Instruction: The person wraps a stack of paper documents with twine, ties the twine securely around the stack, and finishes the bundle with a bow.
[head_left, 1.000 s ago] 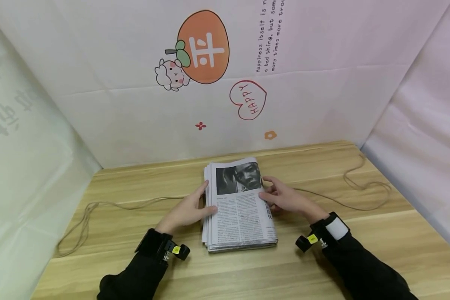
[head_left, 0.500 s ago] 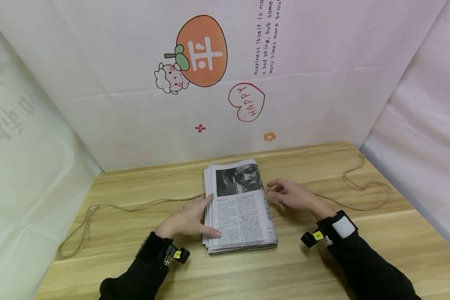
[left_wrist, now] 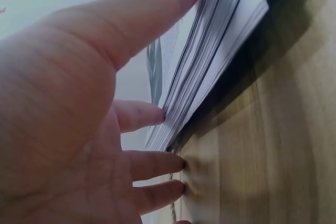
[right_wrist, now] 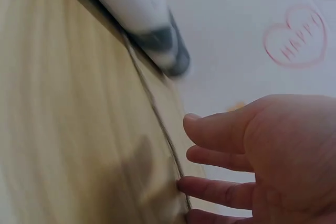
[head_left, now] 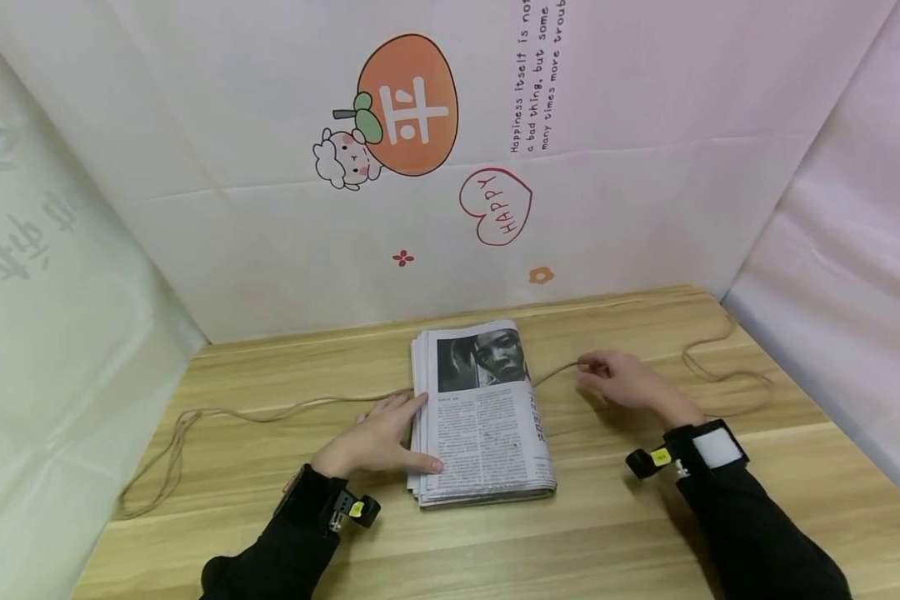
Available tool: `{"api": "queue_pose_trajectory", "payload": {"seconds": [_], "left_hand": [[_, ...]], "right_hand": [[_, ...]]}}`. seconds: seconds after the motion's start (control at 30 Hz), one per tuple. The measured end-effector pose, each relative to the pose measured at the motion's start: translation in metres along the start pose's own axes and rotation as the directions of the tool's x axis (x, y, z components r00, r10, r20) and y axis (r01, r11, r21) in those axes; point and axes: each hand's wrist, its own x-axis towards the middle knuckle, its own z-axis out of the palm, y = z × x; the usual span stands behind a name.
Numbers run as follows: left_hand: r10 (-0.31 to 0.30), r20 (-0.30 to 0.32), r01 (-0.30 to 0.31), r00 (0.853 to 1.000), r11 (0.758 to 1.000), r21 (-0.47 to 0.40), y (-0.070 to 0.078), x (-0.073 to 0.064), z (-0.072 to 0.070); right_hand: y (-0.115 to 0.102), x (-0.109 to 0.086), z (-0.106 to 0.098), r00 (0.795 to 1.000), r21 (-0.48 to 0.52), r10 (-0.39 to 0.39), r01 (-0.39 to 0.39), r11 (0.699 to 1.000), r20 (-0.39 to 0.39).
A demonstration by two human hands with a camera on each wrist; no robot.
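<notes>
A stack of folded newspapers lies on the wooden table, a dark photo on its top page. My left hand rests at its left side, thumb on the top page and the other fingers extended along the edge. Beneath the stack runs a thin brown cord, coming out on both sides. To the right of the stack, my right hand has its fingertips at the cord. In the right wrist view the cord passes by those fingertips, and the thumb stands apart from it.
The cord's left end lies in a loose bend, and its right part curls near the table's right edge. A printed white cloth hangs behind the table, with pale cloths on both sides.
My right hand has left the newspapers' right edge and moved right to the cord, which has shifted there. My left hand has slid slightly nearer along the left edge.
</notes>
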Motion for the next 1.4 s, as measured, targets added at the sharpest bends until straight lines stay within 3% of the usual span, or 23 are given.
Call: {"api": "queue_pose_trajectory", "payload": {"seconds": [0.13,0.27,0.43,0.63,0.77,0.9,1.0,1.13,1.23,1.33,1.4], "left_hand": [[0.029,-0.014,-0.029,0.999,1.0,-0.009,-0.004,-0.001,-0.004],[0.033,-0.067,-0.035,0.997,0.999,-0.026,-0.013,-0.003,-0.011],[-0.044,-0.1,0.036,0.994,0.996,-0.081,-0.029,-0.012,-0.028],[-0.109,-0.159,0.087,0.981,0.987,-0.137,-0.06,-0.031,-0.054],[-0.15,-0.209,0.124,0.966,0.984,-0.13,-0.082,-0.044,-0.066],[-0.204,-0.254,0.181,0.945,0.977,-0.11,-0.098,-0.053,-0.071],[-0.295,-0.25,0.27,0.922,0.954,-0.13,-0.106,-0.059,-0.074],[-0.438,-0.238,0.411,0.867,0.898,-0.156,-0.116,-0.066,-0.077],[-0.508,-0.236,0.476,0.829,0.861,-0.179,-0.124,-0.072,-0.078],[-0.54,-0.218,0.503,0.813,0.84,-0.205,-0.13,-0.076,-0.077],[-0.535,-0.21,0.5,0.818,0.843,-0.197,-0.132,-0.076,-0.076]], "right_hand": [[0.016,-0.007,-0.016,1.0,0.047,0.025,-0.025,0.999,-0.012],[0.031,-0.018,-0.035,0.996,0.07,0.089,-0.087,0.994,-0.032],[0.053,-0.036,-0.058,0.977,-0.025,0.21,-0.211,0.977,-0.029],[0.082,-0.057,-0.077,0.956,-0.176,0.272,-0.288,0.941,-0.109],[0.088,-0.064,-0.08,0.95,-0.16,0.31,-0.31,0.937,-0.027],[0.088,-0.063,-0.079,0.96,-0.127,0.28,-0.274,0.953,0.03],[0.09,-0.059,-0.078,0.972,-0.144,0.232,-0.226,0.963,0.025],[0.093,-0.057,-0.077,0.976,-0.176,0.217,-0.211,0.961,0.015],[0.095,-0.054,-0.076,0.975,-0.191,0.222,-0.217,0.957,0.007],[0.095,-0.052,-0.074,0.972,-0.198,0.236,-0.23,0.953,0.003],[0.094,-0.051,-0.073,0.973,-0.196,0.23,-0.223,0.955,0.013]]}}
